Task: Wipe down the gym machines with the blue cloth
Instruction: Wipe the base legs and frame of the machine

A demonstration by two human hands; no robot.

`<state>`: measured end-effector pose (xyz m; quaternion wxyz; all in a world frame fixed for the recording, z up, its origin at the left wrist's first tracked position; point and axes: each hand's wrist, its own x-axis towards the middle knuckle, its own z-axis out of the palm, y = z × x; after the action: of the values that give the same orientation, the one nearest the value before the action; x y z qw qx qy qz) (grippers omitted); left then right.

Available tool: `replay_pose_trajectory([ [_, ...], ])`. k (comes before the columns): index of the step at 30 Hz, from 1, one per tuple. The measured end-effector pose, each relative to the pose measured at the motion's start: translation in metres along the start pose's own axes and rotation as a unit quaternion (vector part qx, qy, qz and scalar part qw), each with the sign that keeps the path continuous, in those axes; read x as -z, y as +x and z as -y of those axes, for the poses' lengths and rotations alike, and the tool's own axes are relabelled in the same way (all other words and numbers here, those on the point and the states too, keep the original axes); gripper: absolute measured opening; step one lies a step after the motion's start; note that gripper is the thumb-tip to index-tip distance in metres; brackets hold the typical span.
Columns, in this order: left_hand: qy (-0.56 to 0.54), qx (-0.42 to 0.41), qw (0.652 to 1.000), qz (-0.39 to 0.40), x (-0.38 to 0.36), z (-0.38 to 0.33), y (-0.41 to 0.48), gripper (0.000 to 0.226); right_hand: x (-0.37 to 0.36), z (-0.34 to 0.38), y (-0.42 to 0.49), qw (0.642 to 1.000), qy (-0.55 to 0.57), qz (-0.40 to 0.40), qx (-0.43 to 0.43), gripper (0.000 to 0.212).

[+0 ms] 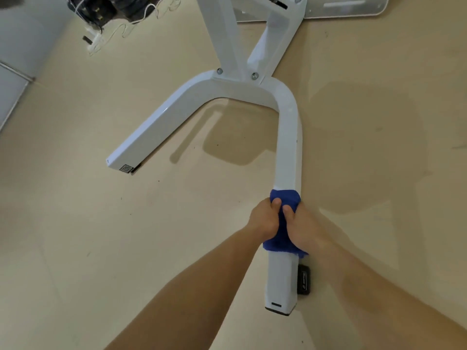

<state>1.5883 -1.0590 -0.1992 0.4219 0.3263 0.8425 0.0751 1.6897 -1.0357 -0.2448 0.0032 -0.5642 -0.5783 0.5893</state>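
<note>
Blue cloth [286, 198] is wrapped round the white machine leg [288, 147] at five o'clock; I see my left hand [264, 221] and right hand [304, 231] squeezing it, fingers curled tight.

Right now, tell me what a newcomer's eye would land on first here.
The bright blue fuzzy cloth stands out, wrapped round the near leg of the white metal machine base at lower centre, with the left hand and right hand both gripping it. Next comes the forked shape of that base, spreading across the beige floor toward the camera.
</note>
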Motion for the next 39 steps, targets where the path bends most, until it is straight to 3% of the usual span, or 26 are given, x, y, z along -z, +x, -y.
replay_pose_trajectory([
  [7, -0.062, -0.049, 0.996, -0.049, 0.010, -0.031, 0.059, 0.042, 0.010, 0.038, 0.049, 0.984, 0.152, -0.092, -0.030, 0.041],
  [13, -0.106, -0.097, 0.988, -0.066, 0.027, -0.065, 0.101, 0.047, 0.044, 0.060, 0.104, 0.977, 0.128, -0.136, 0.106, 0.051],
  [17, -0.178, -0.098, 0.978, -0.050, 0.039, -0.084, 0.132, 0.051, 0.068, 0.073, 0.140, 0.982, 0.116, -0.087, 0.125, 0.060],
  [21, -0.215, -0.106, 0.970, -0.040, 0.046, -0.101, 0.160, 0.051, 0.085, 0.089, 0.169, 0.972, 0.140, -0.089, 0.164, 0.056],
  [29, -0.240, -0.075, 0.960, -0.122, 0.061, -0.150, 0.209, 0.048, 0.126, 0.128, 0.235, 0.976, 0.095, -0.039, 0.191, 0.047],
  [36, -0.318, -0.045, 0.931, -0.171, 0.075, -0.172, 0.251, 0.043, 0.146, 0.168, 0.282, 0.974, 0.061, 0.019, 0.216, 0.038],
  [39, -0.342, -0.025, 0.921, -0.185, 0.081, -0.178, 0.264, 0.053, 0.150, 0.180, 0.295, 0.973, 0.061, 0.037, 0.220, 0.034],
])
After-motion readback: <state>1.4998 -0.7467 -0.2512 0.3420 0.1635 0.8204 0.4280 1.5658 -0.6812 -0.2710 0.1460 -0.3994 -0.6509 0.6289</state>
